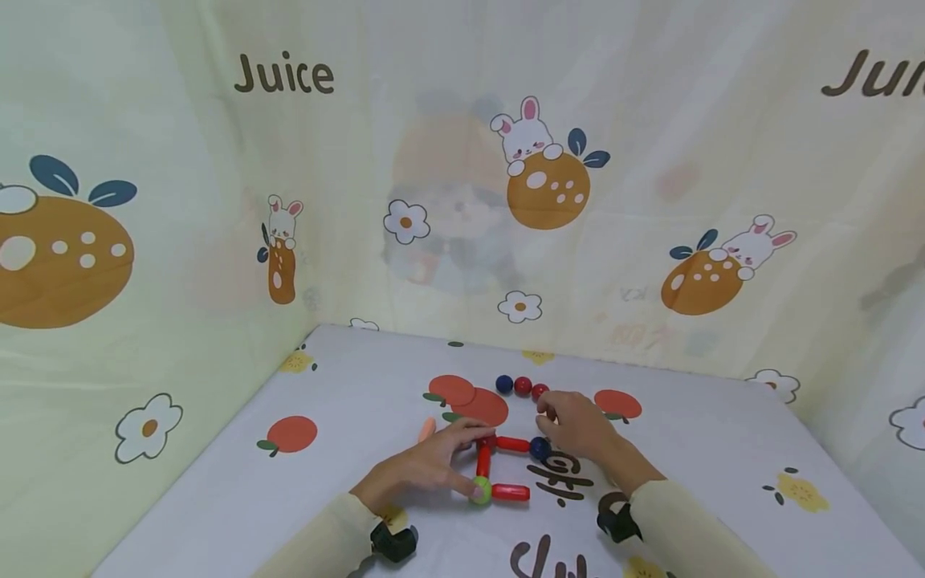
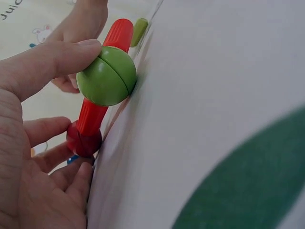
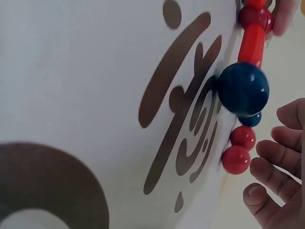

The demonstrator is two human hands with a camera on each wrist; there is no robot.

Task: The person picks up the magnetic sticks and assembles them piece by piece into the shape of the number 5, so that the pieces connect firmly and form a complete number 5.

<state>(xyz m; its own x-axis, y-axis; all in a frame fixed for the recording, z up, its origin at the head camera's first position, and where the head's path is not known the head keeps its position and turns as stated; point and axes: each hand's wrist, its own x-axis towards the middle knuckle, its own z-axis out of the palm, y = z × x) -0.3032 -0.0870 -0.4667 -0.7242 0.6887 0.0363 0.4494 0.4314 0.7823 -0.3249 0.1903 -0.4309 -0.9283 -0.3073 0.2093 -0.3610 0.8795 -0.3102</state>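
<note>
A U-shaped piece of red sticks and balls lies on the table. Its green ball is under the thumb of my left hand, whose fingers reach round the red corner ball. A red stick joins these two balls. From the corner another red stick runs to a blue ball; from the green ball a red stick has a free end. My right hand hovers past the blue ball, fingers loosely bent around nothing, close to a loose red ball.
At the back, a loose blue ball and another red ball line up with that red one. An orange stick lies behind my left hand. A green stick shows in the left wrist view. Printed cloth walls surround the table.
</note>
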